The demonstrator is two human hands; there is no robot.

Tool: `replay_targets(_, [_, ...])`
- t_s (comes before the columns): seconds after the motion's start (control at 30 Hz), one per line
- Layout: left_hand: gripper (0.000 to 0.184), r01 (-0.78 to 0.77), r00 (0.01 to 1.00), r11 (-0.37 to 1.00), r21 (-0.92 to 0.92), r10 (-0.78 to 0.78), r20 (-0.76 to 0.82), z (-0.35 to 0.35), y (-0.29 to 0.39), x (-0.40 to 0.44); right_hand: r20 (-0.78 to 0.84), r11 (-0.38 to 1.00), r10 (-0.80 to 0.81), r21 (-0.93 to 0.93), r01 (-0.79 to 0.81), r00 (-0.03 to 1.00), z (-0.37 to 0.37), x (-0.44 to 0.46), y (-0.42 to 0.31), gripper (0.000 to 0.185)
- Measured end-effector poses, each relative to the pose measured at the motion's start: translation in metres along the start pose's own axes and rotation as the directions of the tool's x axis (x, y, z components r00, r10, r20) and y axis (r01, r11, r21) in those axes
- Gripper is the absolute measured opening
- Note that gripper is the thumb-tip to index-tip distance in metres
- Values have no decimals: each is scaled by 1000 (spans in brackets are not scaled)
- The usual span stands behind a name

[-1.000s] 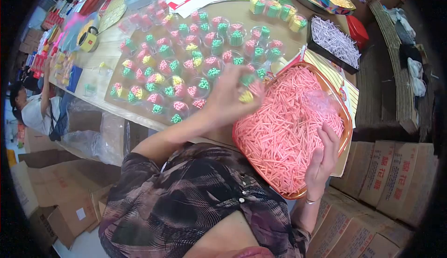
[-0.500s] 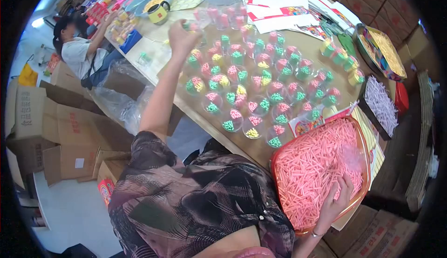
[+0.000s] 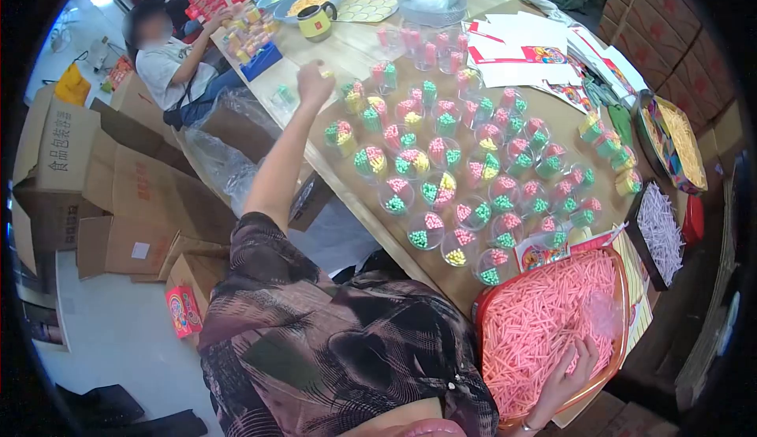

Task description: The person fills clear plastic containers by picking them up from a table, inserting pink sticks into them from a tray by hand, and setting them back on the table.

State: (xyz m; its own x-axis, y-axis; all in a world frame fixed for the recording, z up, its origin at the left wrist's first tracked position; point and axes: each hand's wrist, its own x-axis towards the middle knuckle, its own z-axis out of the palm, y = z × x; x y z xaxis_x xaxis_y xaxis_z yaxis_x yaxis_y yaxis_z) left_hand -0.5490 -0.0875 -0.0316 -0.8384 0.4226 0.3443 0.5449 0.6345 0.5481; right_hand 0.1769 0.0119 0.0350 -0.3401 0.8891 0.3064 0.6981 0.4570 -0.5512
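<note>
My left hand (image 3: pixel 315 86) reaches over the table's left edge, its fingers closed. A small yellowish bit shows at the fingertips, too small to name. Close to it stand clear plastic cups (image 3: pixel 396 195) filled with short pink, green and yellow sticks, spread in a large group. My right hand (image 3: pixel 564 378) lies palm down with fingers apart on the pink sticks (image 3: pixel 528 319), which fill a red-rimmed tray (image 3: pixel 623 342) by my body. Just beyond those fingers, a clear plastic cup (image 3: pixel 603 313) rests on the sticks.
A yellow mug (image 3: pixel 315 23), a blue box (image 3: pixel 260 62) and printed cards (image 3: pixel 516 50) are on the table (image 3: pixel 355 208). At the right are a tray of pale purple sticks (image 3: pixel 661 232) and a tray of yellow sticks (image 3: pixel 678 141). Cardboard boxes (image 3: pixel 134 208) and a seated person (image 3: pixel 169 74) are at left.
My left hand has drawn back from the cups near the far row, toward the table's left edge. My right hand stays on the pink sticks. The whole view has shifted slightly.
</note>
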Motion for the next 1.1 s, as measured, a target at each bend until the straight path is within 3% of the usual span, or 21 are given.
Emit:
replay_targets(0.13, [82,-7,999,895,446,29,-43,1,-34,16,1,999,20,-29,-20,1000,2,0,5,17])
replay_targets(0.17, [82,-11,999,895,446,33,-43,2,-45,17,-1,999,22,-27,-22,1000,2,0,3,17])
replay_targets(0.3, [82,88,996,996,3,-88,16,17,-68,22,13,1000,31,4,-31,999,-2,0,-7,17])
replay_targets(0.37, [74,29,984,998,-56,-39,-177,7,-46,11,-12,999,46,-1,-46,999,-5,-9,5,19])
replay_targets(0.4, [71,-46,967,999,23,50,-250,-4,-32,8,-21,996,81,-27,-81,996,-6,-12,12,19])
replay_targets(0.43, [70,-23,970,999,25,28,-242,-13,-16,6,-12,997,67,-45,-68,998,-7,-16,20,19])
replay_targets(0.47, [68,-132,950,990,-49,113,-291,-24,18,-9,-6,995,69,-75,-69,998,-12,-22,26,20])
replay_targets(0.53, [65,-284,956,917,-282,250,-152,-39,86,-46,-1,990,138,-17,-138,990,-14,-23,27,21])
replay_targets(0.57, [63,-303,944,857,-416,331,-6,-50,140,-79,-8,991,130,-29,-130,992,-17,-23,25,19])
replay_targets(0.67, [70,-169,699,606,-777,630,339,-35,234,-167,-24,992,107,-63,-108,994,-16,-19,16,16])
replay_targets(0.7, [72,-223,629,699,-679,635,447,-37,266,-203,-22,994,100,-49,-101,995,-14,-20,15,16])
replay_targets(0.73, [72,-176,454,580,-796,765,457,-22,284,-228,-40,990,120,-66,-123,992,-13,-23,13,16])
replay_targets(0.77, [76,-92,300,574,-814,795,527,-18,312,-254,-22,992,103,-66,-104,994,-12,-24,12,16])
replay_targets(0.8, [75,-139,127,474,-870,879,459,-4,331,-273,-2,995,82,-61,-82,997,-12,-28,12,16])
replay_targets(0.83, [70,-150,32,395,-907,918,395,5,350,-290,-14,994,92,-64,-93,996,-15,-32,13,16])
replay_targets(0.87, [65,-152,-59,315,-937,943,327,15,365,-305,19,990,122,-73,-121,992,-17,-36,14,16])
replay_targets(0.9, [65,-146,-69,310,-939,944,322,32,378,-314,54,985,154,-86,-149,987,-21,-41,14,15])
replay_targets(0.97, [65,-441,-374,179,-880,854,361,66,397,-325,127,973,215,-113,-201,968,-28,-50,15,15])
replay_targets(1.1, [71,-456,-432,70,-887,855,289,81,402,-327,83,969,231,-113,-221,969,-31,-69,22,14])
